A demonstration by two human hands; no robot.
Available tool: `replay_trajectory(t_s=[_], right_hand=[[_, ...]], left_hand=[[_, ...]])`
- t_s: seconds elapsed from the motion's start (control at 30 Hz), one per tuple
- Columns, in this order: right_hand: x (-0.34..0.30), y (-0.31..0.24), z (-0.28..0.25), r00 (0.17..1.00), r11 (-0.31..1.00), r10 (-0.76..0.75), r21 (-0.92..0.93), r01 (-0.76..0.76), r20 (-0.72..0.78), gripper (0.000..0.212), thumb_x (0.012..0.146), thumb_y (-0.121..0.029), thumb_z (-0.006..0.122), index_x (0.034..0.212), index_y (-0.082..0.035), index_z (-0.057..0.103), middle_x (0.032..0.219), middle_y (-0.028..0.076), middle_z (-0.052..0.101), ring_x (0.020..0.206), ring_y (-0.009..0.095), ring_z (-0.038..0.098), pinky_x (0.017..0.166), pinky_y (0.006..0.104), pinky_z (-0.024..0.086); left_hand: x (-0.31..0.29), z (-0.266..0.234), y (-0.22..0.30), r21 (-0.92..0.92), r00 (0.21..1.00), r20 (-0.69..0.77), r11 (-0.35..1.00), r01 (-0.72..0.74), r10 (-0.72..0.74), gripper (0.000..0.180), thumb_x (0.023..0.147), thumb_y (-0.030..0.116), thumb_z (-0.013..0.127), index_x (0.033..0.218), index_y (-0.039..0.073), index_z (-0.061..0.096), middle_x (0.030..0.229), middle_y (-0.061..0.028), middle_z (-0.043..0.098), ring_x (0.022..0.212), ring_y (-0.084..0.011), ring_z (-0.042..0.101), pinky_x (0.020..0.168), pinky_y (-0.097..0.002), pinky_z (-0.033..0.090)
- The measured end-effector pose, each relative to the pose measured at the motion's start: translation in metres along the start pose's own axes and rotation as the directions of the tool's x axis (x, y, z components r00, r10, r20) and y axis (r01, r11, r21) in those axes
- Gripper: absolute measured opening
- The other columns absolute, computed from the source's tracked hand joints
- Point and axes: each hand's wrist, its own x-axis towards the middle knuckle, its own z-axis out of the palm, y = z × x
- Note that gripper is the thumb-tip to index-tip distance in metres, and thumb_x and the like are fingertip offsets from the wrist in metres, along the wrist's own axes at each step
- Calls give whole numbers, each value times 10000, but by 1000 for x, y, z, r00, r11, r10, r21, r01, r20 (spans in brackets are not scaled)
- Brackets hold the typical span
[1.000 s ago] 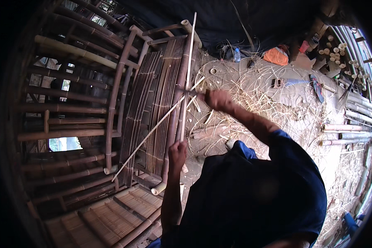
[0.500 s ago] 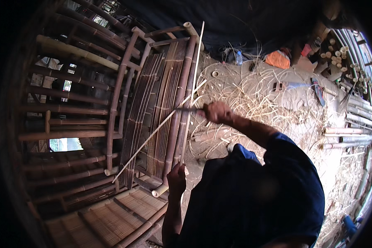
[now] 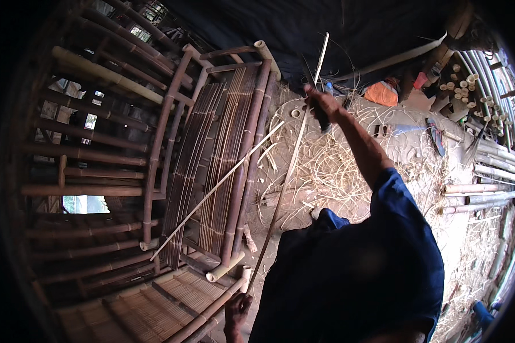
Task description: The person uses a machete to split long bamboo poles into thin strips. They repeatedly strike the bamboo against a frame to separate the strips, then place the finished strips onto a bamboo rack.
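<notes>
A long, thin bamboo strip (image 3: pixel 292 166) runs slantwise up from my left hand (image 3: pixel 238 308), whose fingers are closed round its lower part at the bottom of the view. Far up the strip, my right hand (image 3: pixel 323 104) is closed on a knife (image 3: pixel 324 121). The dark handle shows below the fist, and a thin dark blade points up beside the strip's pale upper end. Whether the blade touches the strip I cannot tell. Another pale bamboo strip (image 3: pixel 217 184) lies aslant across a dark bamboo bench (image 3: pixel 226 166) to the left.
Bamboo frames (image 3: pixel 91 146) fill the left side, with a slatted bamboo seat (image 3: pixel 149 303) at lower left. Curly shavings (image 3: pixel 349 154) cover the floor. Bamboo poles (image 3: pixel 480 188) lie at right. An orange bag (image 3: pixel 381 94) and a sandal (image 3: pixel 435 137) lie farther off.
My right hand with the knife has moved up and slightly right, away from the bench. My left hand has come lower. The held strip has swung right, clear of the bench edge.
</notes>
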Motion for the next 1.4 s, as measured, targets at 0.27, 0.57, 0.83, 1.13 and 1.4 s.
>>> replay_trajectory(t_s=[0.27,0.57,0.83,1.13,1.4], right_hand=[[-108,78,168,989,888,-115,-437,144,92,325,886,-312,550,755,-21,608,672,121,605,588,240,573,590,409,495],[-83,102,108,695,-71,-527,-840,538,490,656,892,-696,414,810,-84,636,597,76,572,497,199,545,456,376,465],[-81,79,92,712,-89,-474,-833,546,518,508,936,-576,449,831,-110,622,467,61,470,383,187,468,328,356,354],[35,42,-25,150,-559,-828,-812,-166,540,492,983,-206,490,1449,-83,390,530,13,379,437,158,466,324,305,333],[-198,138,201,965,985,8,-166,37,261,338,804,-341,669,817,-4,687,672,101,644,598,163,580,558,341,463]], left_hand=[[224,-5,138,-572,929,-240,732,-369,281,287,994,299,525,1081,35,593,709,20,566,581,-85,526,525,-240,438],[203,-3,123,-308,837,-452,826,-472,309,332,1003,278,462,891,-16,566,545,-15,365,492,-104,360,461,-304,289],[122,-10,120,-279,868,-424,875,-396,258,364,971,174,462,1281,10,560,615,19,368,547,-87,388,517,-258,351],[59,31,14,-407,953,-303,902,-144,15,312,978,132,433,1226,65,610,527,-41,431,448,-96,458,455,-254,382],[196,-3,120,-787,996,-72,610,-91,55,426,1000,379,485,1218,35,611,532,46,448,480,-48,440,446,-220,343]])
